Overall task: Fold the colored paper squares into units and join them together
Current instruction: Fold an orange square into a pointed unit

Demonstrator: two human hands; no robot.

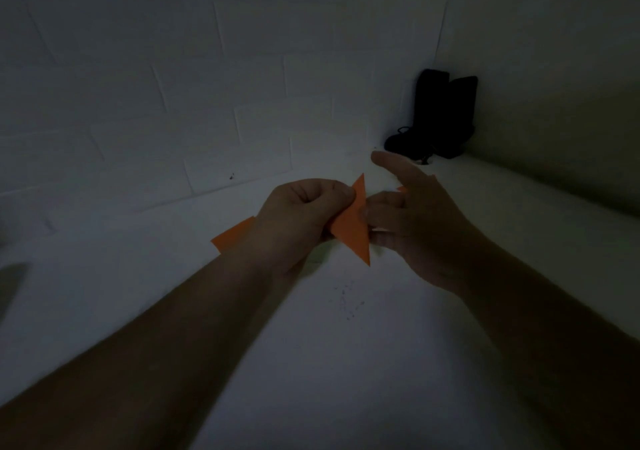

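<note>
An orange paper corner [232, 235] juts out left of the left hand [298, 221], whose curled fingers pinch the orange folded unit [351, 229]. The unit sits between the 2 hands, above the white surface [311, 363]. The right hand [415, 221] touches its right edge, thumb raised; its grip is unclear. In this dim light a flap could miss its pocket, or a tight pinch could crumple the point.
</note>
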